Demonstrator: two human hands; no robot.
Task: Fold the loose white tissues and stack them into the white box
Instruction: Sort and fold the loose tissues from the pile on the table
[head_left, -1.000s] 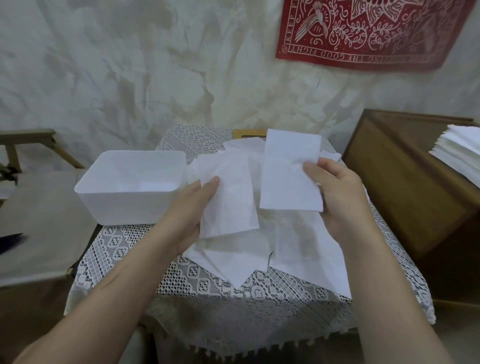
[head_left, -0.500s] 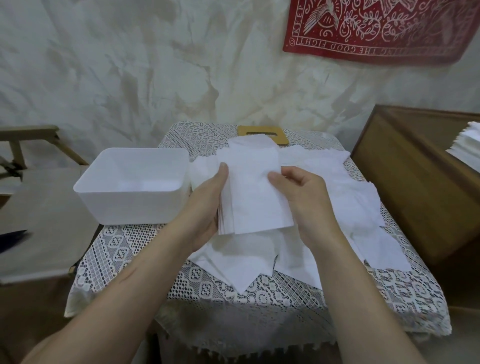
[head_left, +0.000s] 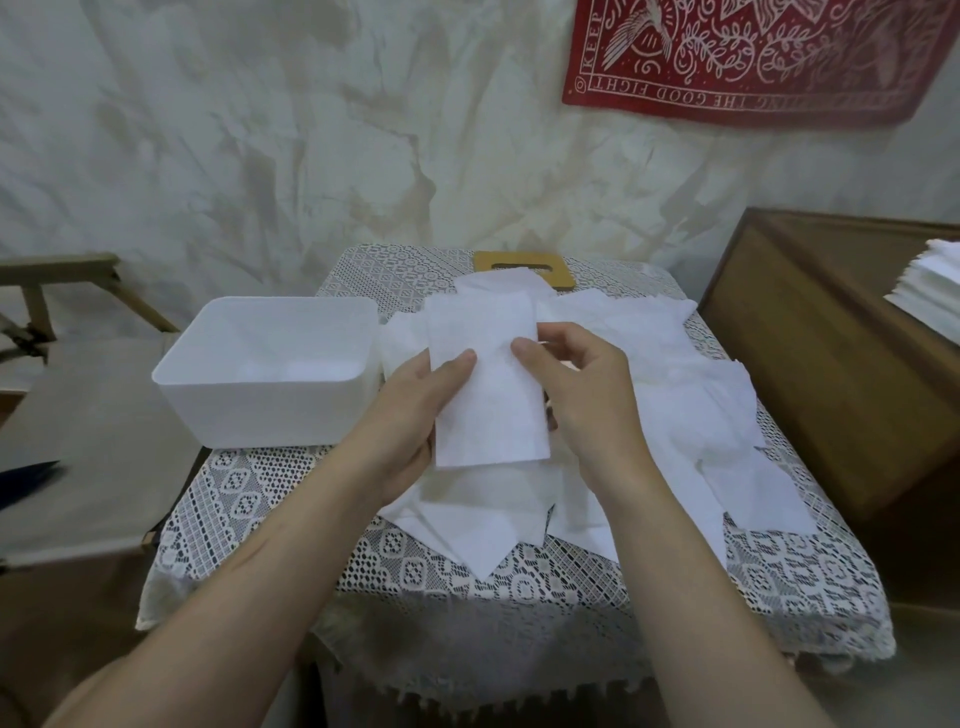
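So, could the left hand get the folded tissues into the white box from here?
Probably yes: the left hand grips the folded tissues right beside the white box, whose open top faces up with nothing between them.

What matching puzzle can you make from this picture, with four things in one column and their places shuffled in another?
Things:
1. white box
2. folded tissues
3. red banner
4. paper stack

Places:
A. hanging on the wall
B. pinched between left hand and right hand
C. on the wooden cabinet, far right
D. on the lace table, left of the hands

Pairs: 1-D, 2-B, 3-A, 4-C.
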